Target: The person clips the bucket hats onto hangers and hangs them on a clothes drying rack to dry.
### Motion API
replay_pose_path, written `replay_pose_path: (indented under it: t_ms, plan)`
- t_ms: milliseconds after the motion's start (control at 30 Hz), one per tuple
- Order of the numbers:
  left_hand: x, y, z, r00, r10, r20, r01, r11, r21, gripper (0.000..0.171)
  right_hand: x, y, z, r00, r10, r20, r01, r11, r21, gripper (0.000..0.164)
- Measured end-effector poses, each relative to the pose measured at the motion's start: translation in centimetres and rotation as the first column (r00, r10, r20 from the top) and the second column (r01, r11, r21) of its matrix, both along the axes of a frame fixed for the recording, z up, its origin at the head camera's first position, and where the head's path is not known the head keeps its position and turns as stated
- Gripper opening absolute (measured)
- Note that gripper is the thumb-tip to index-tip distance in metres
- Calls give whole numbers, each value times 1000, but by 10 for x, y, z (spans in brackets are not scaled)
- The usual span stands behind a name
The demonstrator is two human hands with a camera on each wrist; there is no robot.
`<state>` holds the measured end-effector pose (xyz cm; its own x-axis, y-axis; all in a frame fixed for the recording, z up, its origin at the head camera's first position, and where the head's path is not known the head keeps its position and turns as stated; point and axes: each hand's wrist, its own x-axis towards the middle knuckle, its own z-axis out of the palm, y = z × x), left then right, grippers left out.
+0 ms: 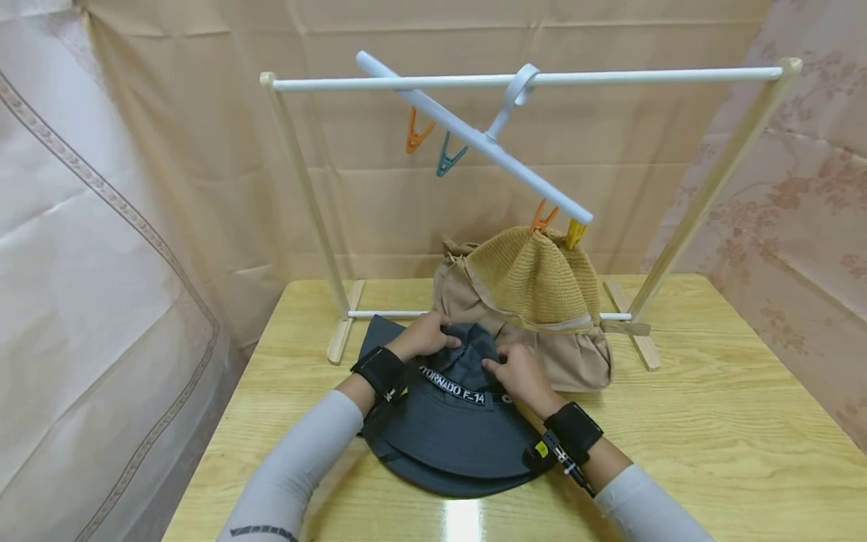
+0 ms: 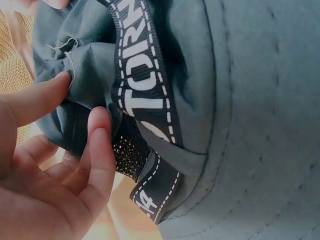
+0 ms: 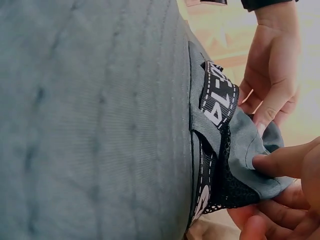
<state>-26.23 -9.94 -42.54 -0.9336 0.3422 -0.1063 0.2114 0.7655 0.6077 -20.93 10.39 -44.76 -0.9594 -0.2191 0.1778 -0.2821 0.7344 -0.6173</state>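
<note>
A dark grey bucket hat [image 1: 467, 433] with a black band lettered in white lies brim toward me. My left hand [image 1: 427, 335] pinches the left of its crown between thumb and fingers; in the left wrist view, that thumb presses the cloth [image 2: 92, 65] near a loose thread. On the crown's right side, my right hand [image 1: 524, 376] pinches the fabric, its thumb on top and fingers beneath in the right wrist view. Just behind, a tan hat [image 1: 535, 278] with a knitted crown and beige brim hangs from an orange clip [image 1: 543, 218] and a yellow clip [image 1: 575, 234].
A white clip hanger [image 1: 474, 139] tilts down to the right, hooked on the rack's white bar [image 1: 643, 77]. On its raised left half hang another orange clip [image 1: 418, 134] and a blue clip [image 1: 450, 156]. Wooden rack feet [image 1: 633, 327] stand on the table [image 1: 711, 436].
</note>
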Motion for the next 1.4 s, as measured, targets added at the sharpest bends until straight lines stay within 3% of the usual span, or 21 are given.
replay_pose_path:
  t_ms: [100, 367, 800, 1000, 1167, 1400]
  plan:
    - [1, -2, 1, 1000, -12, 6, 12, 1000, 8, 35, 0, -1, 1, 1000, -10, -2, 10, 1000, -7, 48]
    - [3, -5, 6, 1000, 0, 26, -1, 1000, 16, 29, -3, -3, 7, 1000, -4, -6, 4, 999, -45, 46]
    - [5, -6, 9, 999, 34, 10, -35, 993, 112, 31, -3, -6, 18, 999, 4, -44, -7, 997, -72, 47]
    - [2, -4, 16, 999, 39, -16, -37, 992, 117, 28, -7, -6, 28, 1000, 8, -9, -9, 998, -61, 31]
    - [2, -4, 19, 998, 42, -36, -38, 995, 97, 26, -8, -8, 34, 1000, 24, 14, -24, 998, -53, 45]
    - [3, -8, 22, 996, 55, -68, -47, 992, 118, 26, -8, -12, 39, 1000, 28, 14, -27, 997, -67, 44]
